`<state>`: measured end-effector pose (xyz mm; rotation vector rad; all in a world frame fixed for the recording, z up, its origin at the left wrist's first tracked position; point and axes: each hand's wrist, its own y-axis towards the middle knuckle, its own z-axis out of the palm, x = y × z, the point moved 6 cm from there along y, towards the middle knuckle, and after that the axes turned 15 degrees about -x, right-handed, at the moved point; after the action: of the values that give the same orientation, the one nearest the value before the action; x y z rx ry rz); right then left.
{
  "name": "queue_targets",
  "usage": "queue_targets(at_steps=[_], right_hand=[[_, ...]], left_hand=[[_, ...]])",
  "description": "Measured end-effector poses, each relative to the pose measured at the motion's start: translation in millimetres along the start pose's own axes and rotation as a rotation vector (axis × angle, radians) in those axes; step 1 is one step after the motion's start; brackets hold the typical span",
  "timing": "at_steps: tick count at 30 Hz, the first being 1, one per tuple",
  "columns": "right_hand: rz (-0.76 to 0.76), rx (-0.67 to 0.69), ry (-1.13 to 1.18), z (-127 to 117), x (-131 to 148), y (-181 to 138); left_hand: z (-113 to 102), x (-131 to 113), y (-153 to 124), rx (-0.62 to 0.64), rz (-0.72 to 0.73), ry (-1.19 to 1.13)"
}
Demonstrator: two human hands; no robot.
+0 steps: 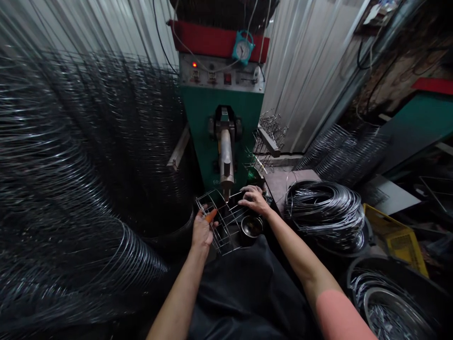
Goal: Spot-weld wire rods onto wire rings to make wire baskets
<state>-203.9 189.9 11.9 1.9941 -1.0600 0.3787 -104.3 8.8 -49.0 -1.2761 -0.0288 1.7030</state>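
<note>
A wire basket frame [223, 222] lies tilted under the metal electrode arm [226, 163] of a green and red welding machine [222, 94]. My left hand [202, 230] grips the frame's near left edge, with an orange cover on one finger. My right hand [254, 199] rests on the frame's far right side, fingers curled over the wires. A small round metal bowl [252, 226] sits just right of the frame, below my right wrist.
Huge stacks of wire rings [71, 189] fill the left. A coil of wire hoops [323, 212] sits at the right, with a yellow crate [398, 238] and a dark tub of rings [392, 302] beyond. Finished wire pieces [271, 134] hang on the machine's right arm.
</note>
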Motion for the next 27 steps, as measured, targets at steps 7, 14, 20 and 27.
queue_targets(at_steps=[7,14,20,27], right_hand=[[0.005,0.034,-0.002,6,1,11],[0.011,0.040,-0.016,8,-1,20],[0.012,0.035,-0.029,11,-8,28],[0.024,0.073,-0.063,14,-7,32]], left_hand=[[-1,-3,9,-0.035,-0.024,-0.029],[5,-4,15,-0.037,-0.058,-0.044],[11,-4,21,-0.039,-0.091,-0.027],[13,-8,22,-0.074,-0.120,-0.002]])
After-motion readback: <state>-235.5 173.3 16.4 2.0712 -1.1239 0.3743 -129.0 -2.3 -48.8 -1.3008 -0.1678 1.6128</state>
